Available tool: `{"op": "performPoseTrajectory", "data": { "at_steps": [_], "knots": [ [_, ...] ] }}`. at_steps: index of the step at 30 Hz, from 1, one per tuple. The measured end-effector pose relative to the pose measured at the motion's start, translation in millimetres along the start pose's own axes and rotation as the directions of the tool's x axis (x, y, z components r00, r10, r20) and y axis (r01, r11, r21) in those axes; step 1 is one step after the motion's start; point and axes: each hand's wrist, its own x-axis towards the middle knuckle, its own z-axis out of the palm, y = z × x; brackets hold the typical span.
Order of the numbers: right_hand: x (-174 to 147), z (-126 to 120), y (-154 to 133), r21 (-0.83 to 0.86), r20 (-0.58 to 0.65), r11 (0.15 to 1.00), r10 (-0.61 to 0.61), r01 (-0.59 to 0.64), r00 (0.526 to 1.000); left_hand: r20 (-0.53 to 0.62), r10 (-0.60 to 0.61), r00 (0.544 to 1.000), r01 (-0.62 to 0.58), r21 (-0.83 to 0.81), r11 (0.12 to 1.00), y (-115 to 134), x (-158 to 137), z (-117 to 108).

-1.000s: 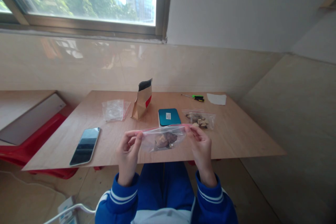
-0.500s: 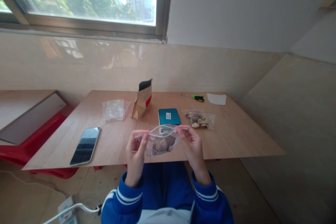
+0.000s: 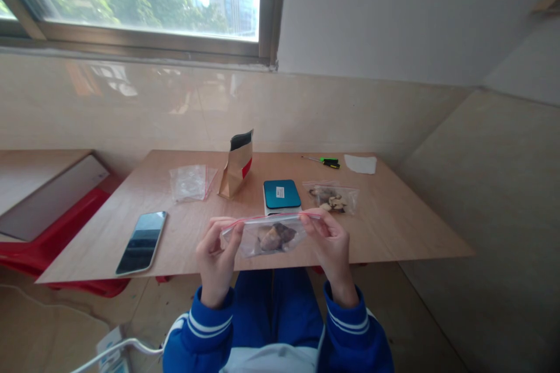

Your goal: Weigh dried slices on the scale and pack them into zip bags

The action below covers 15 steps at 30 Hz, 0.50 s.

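Observation:
A clear zip bag (image 3: pixel 250 243) with a red-edged top hangs between my two hands above the front edge of the table. Brown, lumpy pieces that look like dried mushrooms (image 3: pixel 276 237) lie inside it. My left hand (image 3: pixel 217 257) pinches the top left corner between thumb and fingers. At the other corner, my right hand (image 3: pixel 329 247) grips the red strip the same way. The bag's mouth is pulled straight, its edges together. Just behind it sits a small scale (image 3: pixel 282 193) with a blue-green top, its front partly hidden by the bag.
Right of the scale lie filled zip bags (image 3: pixel 336 199) of similar pieces. Flat clear bags (image 3: pixel 189 183) and a standing brown paper pouch (image 3: pixel 236 166) are on the left. A phone (image 3: pixel 142 243) rests near the front left edge. Screwdrivers (image 3: pixel 328 162) and white paper (image 3: pixel 360 164) lie at the back right.
The bag's mouth was gaping and is now drawn straight with its edges together. Both hands have moved apart, the left one leftward and the right one rightward.

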Motion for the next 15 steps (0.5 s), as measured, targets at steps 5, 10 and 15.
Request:
{"op": "performPoseTrajectory", "data": {
  "at_steps": [5,10,15],
  "knots": [
    [-0.2,7.4,4.8,0.158,0.046,0.983,0.084,-0.091,0.995,0.05,-0.14,0.989,0.147,-0.211,0.966,-2.2,-4.1,12.9],
    [-2.0,12.7,10.9,0.186,0.199,0.973,0.096,-0.134,0.975,0.11,-0.152,0.982,0.178,-0.289,0.941,-3.2,-8.5,18.5],
    [-1.3,8.4,10.2,0.169,0.3,0.982,0.034,-0.088,0.953,0.177,-0.143,0.974,0.188,-0.273,0.943,-3.6,-5.9,12.6]
  ]
}}
